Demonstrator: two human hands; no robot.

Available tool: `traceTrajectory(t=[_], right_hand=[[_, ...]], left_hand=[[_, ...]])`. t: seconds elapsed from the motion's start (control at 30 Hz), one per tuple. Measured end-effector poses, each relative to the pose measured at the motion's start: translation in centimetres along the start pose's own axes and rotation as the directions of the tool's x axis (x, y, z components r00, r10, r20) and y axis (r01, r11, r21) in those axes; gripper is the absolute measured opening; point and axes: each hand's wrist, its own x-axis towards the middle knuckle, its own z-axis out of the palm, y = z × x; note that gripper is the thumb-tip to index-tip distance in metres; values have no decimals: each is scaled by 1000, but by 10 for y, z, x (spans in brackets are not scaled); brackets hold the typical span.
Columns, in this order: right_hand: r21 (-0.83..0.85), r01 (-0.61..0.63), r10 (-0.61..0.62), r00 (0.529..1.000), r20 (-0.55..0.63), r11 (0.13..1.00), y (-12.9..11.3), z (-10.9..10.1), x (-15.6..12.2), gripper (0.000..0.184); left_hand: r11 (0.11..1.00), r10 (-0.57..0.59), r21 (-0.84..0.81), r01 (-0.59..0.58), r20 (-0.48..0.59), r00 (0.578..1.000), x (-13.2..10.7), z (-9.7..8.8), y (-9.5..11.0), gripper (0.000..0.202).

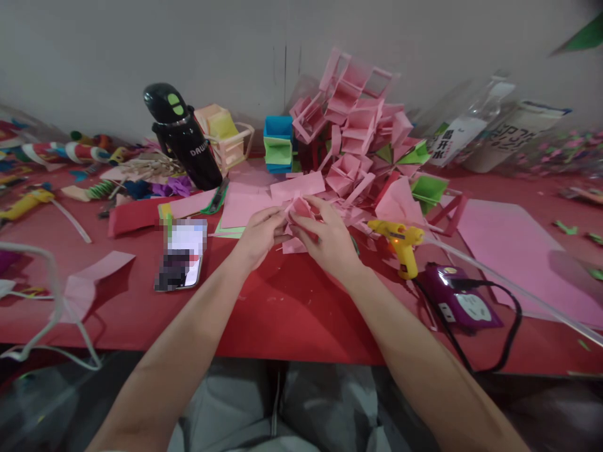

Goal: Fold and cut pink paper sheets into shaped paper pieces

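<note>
Both hands meet over the middle of the red table (282, 314), around a small folded piece of pink paper (298, 206). My left hand (262, 233) pinches its left side, fingertips closed on the paper. From the right, my right hand (326, 235) grips the same piece between thumb and fingers. Parts of the paper are hidden behind the fingers. Flat pink sheets (242, 204) lie just beyond my left hand. A heap of folded pink paper chairs (355, 113) rises behind my right hand.
Right of my hands lie a yellow glue gun (400, 242) and a purple power strip (464, 298) with a black cord. A phone (181, 254) rests at left. Behind stand a black bottle (186, 138), a blue-and-green paper piece (278, 144) and a clear water bottle (471, 122).
</note>
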Motion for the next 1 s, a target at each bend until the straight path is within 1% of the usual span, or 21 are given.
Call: traceTrajectory(t=[0.2,0.3,0.47,0.63,0.7,0.83,1.0], right_hand=[[27,-14,14,1000,-5,1000,-2,-1,1,26],[13,-6,6,1000,-2,1000,-2,-2,1,25],[-7,-4,4,1000,28,1000,-3,-2,1,24],[-35,25,-23,998,67,999,-1,-3,0,25],[-43,25,-22,998,59,999,1,-3,0,24],[-50,-18,20,999,40,999,5,-2,0,22],[-40,-73,73,997,13,997,7,-4,1,37]], left_hand=[[994,-23,-104,26,31,999,-2,1,2,5],[993,-48,-110,53,47,998,0,-1,2,8],[998,-53,-35,55,55,997,1,-3,1,12],[997,-55,49,54,21,998,2,-2,-2,3],[995,-41,87,39,15,999,2,-3,-2,7],[988,11,154,-13,11,1000,4,-6,-2,8],[973,71,219,-68,-4,997,3,-7,-3,10]])
